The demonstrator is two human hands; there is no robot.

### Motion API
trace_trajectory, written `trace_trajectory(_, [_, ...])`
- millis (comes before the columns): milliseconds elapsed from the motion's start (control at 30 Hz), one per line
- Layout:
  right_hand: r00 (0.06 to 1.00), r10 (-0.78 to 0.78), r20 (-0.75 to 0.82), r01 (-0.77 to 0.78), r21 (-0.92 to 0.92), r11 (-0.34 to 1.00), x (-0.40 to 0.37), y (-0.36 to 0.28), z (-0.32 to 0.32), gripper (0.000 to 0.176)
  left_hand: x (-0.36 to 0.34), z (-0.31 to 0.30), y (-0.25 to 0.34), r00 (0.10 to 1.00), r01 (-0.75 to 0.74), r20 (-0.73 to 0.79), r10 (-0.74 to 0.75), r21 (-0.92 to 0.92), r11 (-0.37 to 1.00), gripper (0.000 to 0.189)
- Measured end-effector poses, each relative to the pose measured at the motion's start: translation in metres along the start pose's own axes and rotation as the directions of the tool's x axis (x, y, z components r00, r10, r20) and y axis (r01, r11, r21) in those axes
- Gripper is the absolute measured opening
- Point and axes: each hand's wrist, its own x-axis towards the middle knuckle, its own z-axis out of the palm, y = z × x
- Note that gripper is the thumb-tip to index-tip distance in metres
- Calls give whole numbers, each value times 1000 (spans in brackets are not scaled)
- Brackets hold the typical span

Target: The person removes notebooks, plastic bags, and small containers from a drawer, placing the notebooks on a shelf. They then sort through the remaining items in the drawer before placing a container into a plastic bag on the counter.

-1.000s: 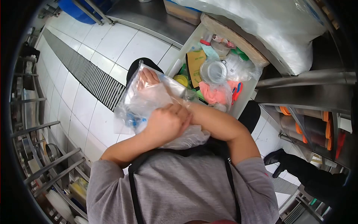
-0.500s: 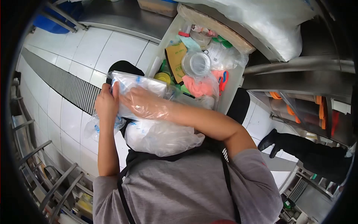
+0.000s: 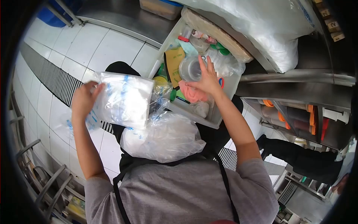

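Observation:
A flat stack of clear plastic bags with blue print lies over the lap. Beside its left edge is my left hand, thumb and fingers curved around the thin edge of plastic; whether they pinch it is unclear. My right hand reaches over the open drawer, fingers spread at the rim of a round clear container and above a pink cloth. A bulky clear bag rests on the lap below the stack.
The drawer also holds a yellow-brown packet, green lids and crumpled plastic. A big plastic sack hangs at the upper right. Metal shelving stands right, with another person's dark-clothed leg below. Metal racks are lower left.
My right hand has left the plastic bags and moved right, over the drawer, with its fingers now spread. My left hand has shifted left and slightly down. The bag stack now lies more exposed.

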Motion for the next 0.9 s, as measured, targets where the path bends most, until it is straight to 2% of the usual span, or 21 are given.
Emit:
trace_trajectory(33, [981,123,152,-111,-80,991,6,1,6,98,8,-11,3,996,28,-86,-29,-11,1000,38])
trace_trajectory(100, [972,149,179,-147,-21,989,16,1,14,99,27,-32,17,958,9,-287,-25,-56,998,39])
trace_trajectory(133, [961,179,209,-191,37,981,18,1,18,100,39,-47,29,965,24,-256,-53,-116,993,39])
trace_trajectory(167, [961,177,211,-187,28,982,18,5,18,100,50,-56,41,944,-134,-327,53,-231,964,37])
trace_trajectory(200, [969,106,224,-140,143,980,20,11,17,88,65,-60,47,934,-282,-325,152,-404,870,34])
trace_trajectory(233, [973,29,230,-89,257,962,23,19,16,77,77,-68,61,947,-313,-249,204,-572,758,32])
trace_trajectory(267, [972,17,235,-77,249,965,34,34,17,77,88,-73,75,946,-314,-183,266,-720,619,30])
trace_trajectory(333, [912,174,372,-338,436,834,58,62,20,48,129,-51,88,923,-138,15,384,-919,369,29])
trace_trajectory(367, [913,171,370,-332,432,839,63,51,14,48,144,-29,102,955,-30,47,294,-967,255,28])
trace_trajectory(400, [963,194,185,-250,355,901,70,31,2,39,155,-5,116,974,66,91,209,-990,124,27])
trace_trajectory(433, [982,186,-10,-177,259,949,79,16,-2,30,165,12,123,966,185,166,199,-979,-82,26])
trace_trajectory(467, [989,125,-74,-104,242,965,90,8,3,35,185,41,119,954,248,198,227,-944,-216,27])
trace_trajectory(500, [989,123,-76,-102,237,966,102,4,11,35,190,57,115,954,245,194,229,-944,-221,27])
trace_trajectory(567, [941,-205,-270,213,-1,977,123,1,27,46,193,80,103,929,353,274,247,-857,-375,25])
trace_trajectory(600, [939,-209,-272,217,0,976,130,0,30,46,194,88,95,931,348,271,244,-860,-374,25])
trace_trajectory(667, [972,-178,-154,159,-131,979,140,-5,38,59,196,95,78,926,365,369,82,-817,-446,24])
trace_trajectory(700, [973,-175,-153,156,-125,980,142,-6,40,59,197,97,75,924,368,373,81,-818,-442,24])
trace_trajectory(767, [989,-126,-80,107,-212,971,144,-11,35,63,198,97,72,917,322,396,-45,-803,-502,22])
trace_trajectory(800, [988,-125,-85,105,-214,971,142,-14,30,63,199,96,72,919,321,393,-41,-804,-500,22])
trace_trajectory(867, [985,-136,-102,114,-197,974,121,-21,18,60,197,96,74,896,232,379,-232,-845,-482,22])
trace_trajectory(900, [995,-97,-34,86,-231,969,104,-24,4,59,195,94,75,897,231,379,-228,-842,-488,22])
